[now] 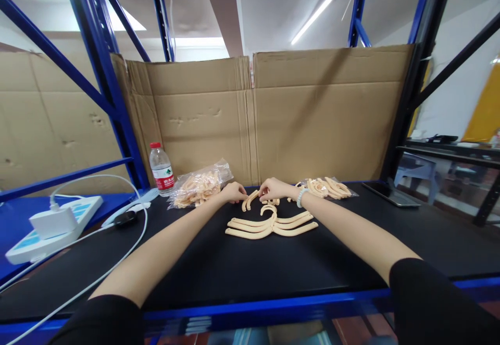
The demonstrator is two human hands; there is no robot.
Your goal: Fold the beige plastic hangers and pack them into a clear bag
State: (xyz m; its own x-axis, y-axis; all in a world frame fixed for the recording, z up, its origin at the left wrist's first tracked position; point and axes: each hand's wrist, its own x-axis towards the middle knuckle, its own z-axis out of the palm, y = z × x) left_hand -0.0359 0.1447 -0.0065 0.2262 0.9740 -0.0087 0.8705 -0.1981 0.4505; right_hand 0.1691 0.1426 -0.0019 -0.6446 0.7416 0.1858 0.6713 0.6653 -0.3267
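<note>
My left hand (233, 192) and my right hand (274, 188) meet at the far middle of the black table (219, 267), fingers pinched on a curved beige plastic hanger piece (250, 199) between them. Just in front lies a small stack of beige hangers (269, 224). A clear bag of beige parts (197, 186) lies left of my left hand. Another pile of beige parts (326, 187) on plastic lies right of my right hand, whose wrist wears a pale bead bracelet (300, 197).
A water bottle (161, 168) with a red cap stands at the back left. A white power strip (50, 226) with a charger and white cables sits on the left. A phone (390, 194) lies at the right. Cardboard sheets (273, 121) wall the back, between blue rack posts.
</note>
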